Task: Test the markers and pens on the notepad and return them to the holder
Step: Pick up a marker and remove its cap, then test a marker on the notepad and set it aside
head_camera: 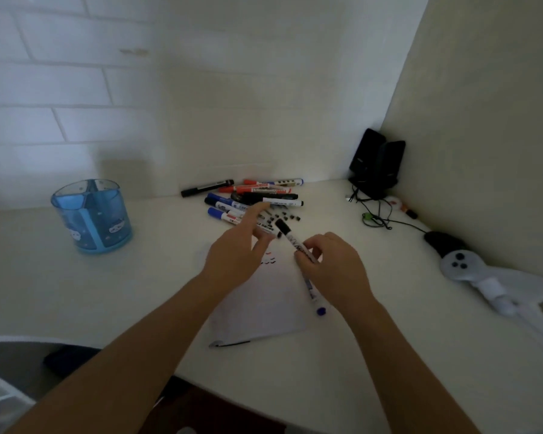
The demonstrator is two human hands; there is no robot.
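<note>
My right hand [329,264] grips a white marker with a black cap [290,238], held tilted over the notepad [257,305]. A second white marker with a blue end [314,296] lies on the pad's right side, under that hand. My left hand [235,252] hovers with fingers apart just left of the black cap, holding nothing. A few short red and black strokes [269,259] mark the paper. A pile of several red, blue and black markers [254,198] lies beyond the pad. The blue translucent holder [91,214] stands at the left, with nothing visible inside.
Two black speakers [376,161] with tangled cables [376,214] occupy the back right corner. A white ghost-like plush [483,277] lies along the right wall. A pen [229,343] rests at the notepad's near edge. The desk's front edge runs low across the view.
</note>
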